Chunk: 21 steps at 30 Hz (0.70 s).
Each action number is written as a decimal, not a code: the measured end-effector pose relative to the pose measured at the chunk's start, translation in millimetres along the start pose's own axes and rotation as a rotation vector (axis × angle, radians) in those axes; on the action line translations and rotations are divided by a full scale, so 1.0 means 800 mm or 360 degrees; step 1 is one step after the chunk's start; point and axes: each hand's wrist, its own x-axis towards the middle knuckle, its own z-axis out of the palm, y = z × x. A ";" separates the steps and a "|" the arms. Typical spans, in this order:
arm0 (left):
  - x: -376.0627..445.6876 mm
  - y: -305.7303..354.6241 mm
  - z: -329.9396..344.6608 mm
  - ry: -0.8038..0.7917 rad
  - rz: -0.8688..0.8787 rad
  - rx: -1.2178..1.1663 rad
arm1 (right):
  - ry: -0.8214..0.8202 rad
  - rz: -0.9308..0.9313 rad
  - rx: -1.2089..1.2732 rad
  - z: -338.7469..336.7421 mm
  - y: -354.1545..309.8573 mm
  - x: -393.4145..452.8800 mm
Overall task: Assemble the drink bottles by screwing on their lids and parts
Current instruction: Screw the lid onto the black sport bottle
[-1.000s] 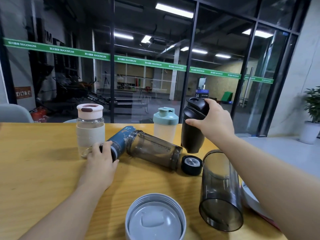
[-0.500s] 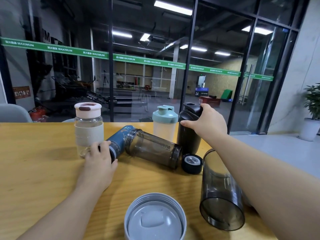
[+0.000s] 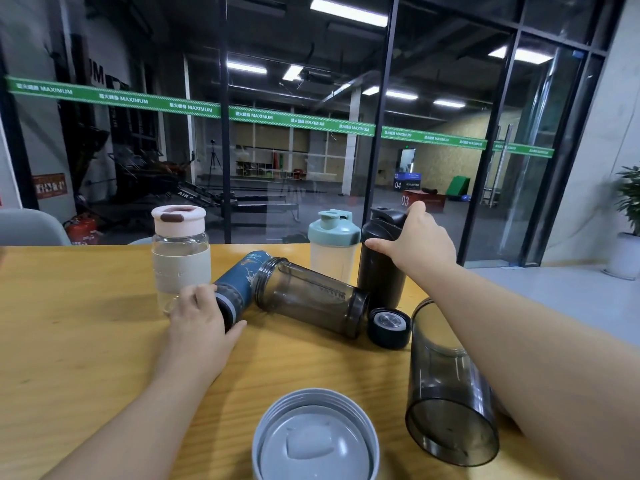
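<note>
Right fingers [image 3: 375,244]: curled round the upper part of the black shaker bottle [image 3: 381,271], the thumb laid across its front below the lid; a grasp is seen.
Right hand [image 3: 420,245]: reached out over the far side of the table, its forearm passing above a smoky cup lying on its side.
Left fingers [image 3: 194,296]: wrapped round the near end of the blue flask [image 3: 242,284], the thumb stretched beneath it toward the table; the flask is grasped.
Left hand [image 3: 199,322]: placed low on the wooden table [image 3: 76,334], just in front of the clear bottle.
Black shaker bottle: stood upright at the far table edge, lid on, just beside the teal-lidded shaker [image 3: 333,249].
Blue flask: laid on its side, its far end touching the mouth of the smoky tumbler [image 3: 311,299], which also lies on its side.
Black cap [image 3: 388,328]: set flat on the table between the tumbler's base and the smoky cup [image 3: 446,393].
Clear bottle [image 3: 180,258]: stood upright with a pink lid, at the left of the group.
Grey lid [image 3: 315,438]: placed upside down at the near edge, partly cut off by the frame.
</note>
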 end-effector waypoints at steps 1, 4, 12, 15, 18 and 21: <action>0.000 0.000 0.000 -0.0001 0.0009 0.0001 | -0.0001 -0.0003 -0.0006 0.001 0.000 0.001; -0.001 0.000 -0.001 -0.0008 0.0017 -0.0003 | 0.0001 -0.0012 -0.0014 0.003 -0.001 0.003; -0.003 0.000 -0.003 0.0005 -0.0004 -0.0022 | -0.0027 -0.0008 -0.0002 0.004 -0.002 0.005; -0.003 0.000 -0.003 0.0015 -0.0018 -0.0025 | -0.0048 -0.0020 0.0028 0.003 0.000 0.007; -0.003 0.001 -0.004 0.0030 -0.0020 -0.0022 | -0.0072 -0.0017 0.0060 0.002 0.003 0.008; -0.004 0.000 -0.002 0.0037 -0.0008 -0.0021 | -0.0091 -0.0020 0.0078 0.003 0.005 0.008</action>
